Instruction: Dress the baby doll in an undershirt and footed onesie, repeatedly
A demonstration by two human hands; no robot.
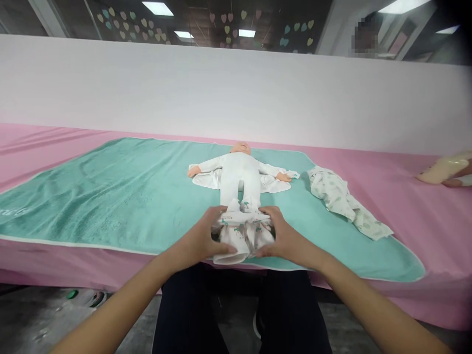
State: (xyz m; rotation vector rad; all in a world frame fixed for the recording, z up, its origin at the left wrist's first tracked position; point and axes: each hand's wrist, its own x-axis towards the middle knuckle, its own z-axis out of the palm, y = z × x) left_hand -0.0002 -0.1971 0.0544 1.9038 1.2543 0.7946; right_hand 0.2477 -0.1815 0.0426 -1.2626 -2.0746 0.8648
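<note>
A baby doll (240,169) in white lies on its back, head away from me and arms spread. White baby pants (243,231) with a small coloured print are bunched around its lower legs. My left hand (206,233) grips the left side of the pants, thumb toward me and fingers on the far side. On the right side my right hand (282,233) holds them the same way. The doll's feet are hidden in the cloth. Under its arms spreads an open white garment (207,180).
A teal towel (147,196) covers part of the pink-covered table (398,196). A crumpled white patterned garment (339,196) lies on the right. Farther right, a person's hand (460,174) is beside a beige doll limb (440,169). Behind stands a white partition (221,93).
</note>
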